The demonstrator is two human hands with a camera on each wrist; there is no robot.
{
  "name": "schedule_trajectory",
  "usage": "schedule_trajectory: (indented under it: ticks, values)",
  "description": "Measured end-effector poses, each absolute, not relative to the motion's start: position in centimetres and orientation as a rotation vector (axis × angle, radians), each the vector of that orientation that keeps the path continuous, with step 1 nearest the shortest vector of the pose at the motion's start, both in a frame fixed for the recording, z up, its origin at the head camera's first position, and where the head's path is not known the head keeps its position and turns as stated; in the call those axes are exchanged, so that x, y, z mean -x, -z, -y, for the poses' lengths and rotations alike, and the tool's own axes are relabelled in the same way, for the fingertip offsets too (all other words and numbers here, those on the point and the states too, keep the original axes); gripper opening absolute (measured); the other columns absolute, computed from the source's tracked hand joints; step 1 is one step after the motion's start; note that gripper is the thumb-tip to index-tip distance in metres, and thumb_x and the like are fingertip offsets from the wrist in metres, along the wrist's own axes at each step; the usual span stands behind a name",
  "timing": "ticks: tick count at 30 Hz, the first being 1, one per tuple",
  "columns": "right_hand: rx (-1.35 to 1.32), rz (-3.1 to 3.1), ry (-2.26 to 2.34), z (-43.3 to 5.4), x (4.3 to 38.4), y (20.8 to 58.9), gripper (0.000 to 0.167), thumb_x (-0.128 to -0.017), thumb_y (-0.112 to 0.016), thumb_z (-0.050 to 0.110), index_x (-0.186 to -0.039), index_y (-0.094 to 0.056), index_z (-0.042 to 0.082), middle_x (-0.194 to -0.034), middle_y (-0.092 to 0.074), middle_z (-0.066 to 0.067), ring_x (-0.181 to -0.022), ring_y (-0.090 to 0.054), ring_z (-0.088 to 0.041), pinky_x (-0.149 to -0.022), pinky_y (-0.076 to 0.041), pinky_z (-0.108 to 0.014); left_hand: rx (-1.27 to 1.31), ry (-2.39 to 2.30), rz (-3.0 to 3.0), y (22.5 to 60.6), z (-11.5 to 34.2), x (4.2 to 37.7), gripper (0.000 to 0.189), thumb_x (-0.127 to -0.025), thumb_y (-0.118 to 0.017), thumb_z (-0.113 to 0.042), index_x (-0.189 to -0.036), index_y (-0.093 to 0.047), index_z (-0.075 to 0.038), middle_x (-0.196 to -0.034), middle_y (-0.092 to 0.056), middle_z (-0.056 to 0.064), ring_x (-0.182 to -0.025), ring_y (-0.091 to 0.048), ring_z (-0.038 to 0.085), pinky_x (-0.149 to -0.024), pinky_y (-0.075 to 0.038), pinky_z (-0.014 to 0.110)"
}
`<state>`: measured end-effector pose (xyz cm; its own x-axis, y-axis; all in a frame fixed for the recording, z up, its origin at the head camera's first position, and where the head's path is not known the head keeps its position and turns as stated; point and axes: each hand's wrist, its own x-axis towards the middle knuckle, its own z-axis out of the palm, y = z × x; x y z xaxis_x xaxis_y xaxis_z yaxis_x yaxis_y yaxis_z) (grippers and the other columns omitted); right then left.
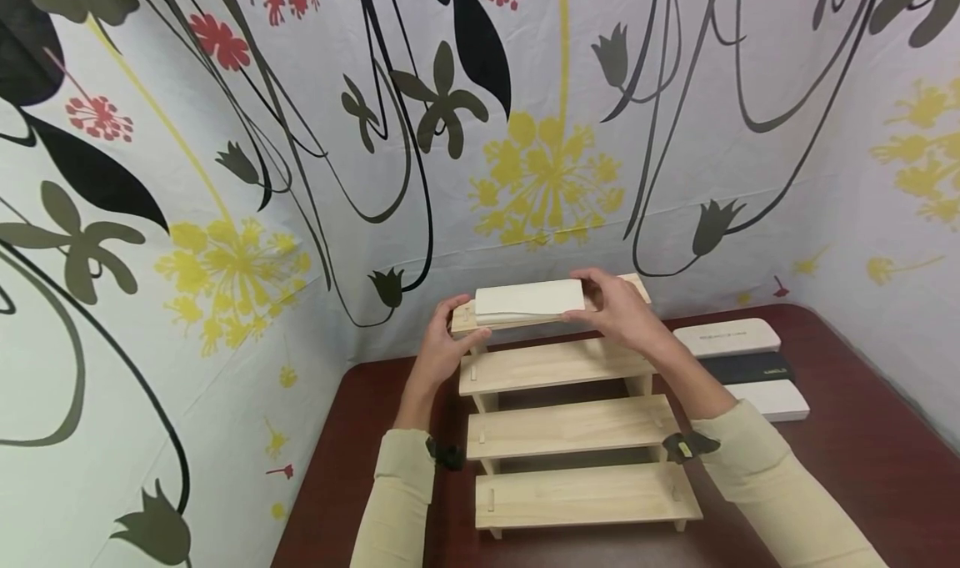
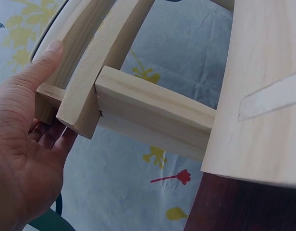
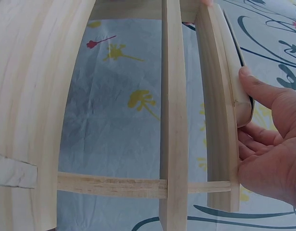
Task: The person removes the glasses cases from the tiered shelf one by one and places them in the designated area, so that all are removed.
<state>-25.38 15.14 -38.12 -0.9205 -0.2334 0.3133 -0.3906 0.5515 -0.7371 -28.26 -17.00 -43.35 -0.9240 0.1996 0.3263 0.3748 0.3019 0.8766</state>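
Note:
A four-tier stepped wooden rack (image 1: 558, 429) stands on the table, its tiers rising away from me. On the top board (image 1: 639, 288) lies a flat white case (image 1: 528, 299), long side along the board. My right hand (image 1: 621, 311) pinches the case's right end, thumb at the front and fingers behind; the rounded end of the case (image 3: 243, 111) shows in the right wrist view. At the other end, my left hand (image 1: 438, 347) grips the left end of the top board, with its thumb along the front and the other fingers beneath and behind (image 2: 23, 144).
Right of the rack, a white case with lettering (image 1: 727, 337), a dark case (image 1: 750, 368) and another white case (image 1: 768, 399) lie in a row on the dark red table (image 1: 862, 451). Patterned cloth walls (image 1: 540, 67) enclose the table's back and sides.

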Motion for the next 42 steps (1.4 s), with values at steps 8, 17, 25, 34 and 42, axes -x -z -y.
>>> schedule_trajectory:
  ticks: [8,17,25,34,42]
  values:
    - [-0.525,2.635,-1.306,-15.13,25.45,38.09,0.074,-0.095,-0.085,0.022,-0.154,-0.049,-0.003,-0.136,-0.061,-0.026,-0.123,-0.058,-0.04,-0.101,-0.047,-0.056,0.534,1.68,2.415,43.32,17.08,28.32,0.073,-0.093,-0.086,-0.021,-0.155,-0.049,-0.007,-0.152,-0.047,0.012,-0.131,-0.053,0.029,-0.113,-0.041,0.053]
    - [-0.541,2.627,-1.299,-15.37,25.45,38.11,0.074,-0.094,-0.085,0.022,-0.154,-0.05,-0.002,-0.141,-0.06,-0.028,-0.131,-0.058,-0.042,-0.103,-0.048,-0.058,0.545,1.684,2.404,43.35,17.02,28.34,0.072,-0.093,-0.087,-0.02,-0.154,-0.05,-0.005,-0.151,-0.048,0.012,-0.129,-0.053,0.029,-0.111,-0.042,0.052]
    - [-0.511,2.57,-1.29,-15.34,25.38,38.41,0.07,-0.089,-0.09,0.02,-0.148,-0.058,-0.001,-0.133,-0.066,-0.026,-0.12,-0.063,-0.039,-0.096,-0.05,-0.054,0.55,1.695,2.391,43.38,17.02,28.36,0.074,-0.092,-0.088,-0.02,-0.154,-0.05,-0.005,-0.151,-0.049,0.011,-0.129,-0.053,0.029,-0.111,-0.042,0.052]
    - [-0.518,2.603,-1.317,-15.38,25.08,38.29,0.074,-0.094,-0.086,0.026,-0.153,-0.052,-0.001,-0.136,-0.063,-0.025,-0.124,-0.06,-0.039,-0.101,-0.048,-0.056,0.543,1.725,2.391,43.32,17.01,28.42,0.073,-0.092,-0.088,-0.02,-0.154,-0.051,-0.007,-0.15,-0.049,0.011,-0.128,-0.054,0.03,-0.11,-0.042,0.054]
    - [-0.531,2.565,-1.245,-15.29,24.99,38.49,0.07,-0.091,-0.088,0.023,-0.149,-0.057,-0.002,-0.124,-0.067,-0.022,-0.107,-0.062,-0.034,-0.09,-0.049,-0.051,0.531,1.711,2.408,43.18,17.02,28.26,0.076,-0.093,-0.086,-0.02,-0.156,-0.047,-0.003,-0.152,-0.047,0.013,-0.131,-0.052,0.031,-0.111,-0.042,0.053]
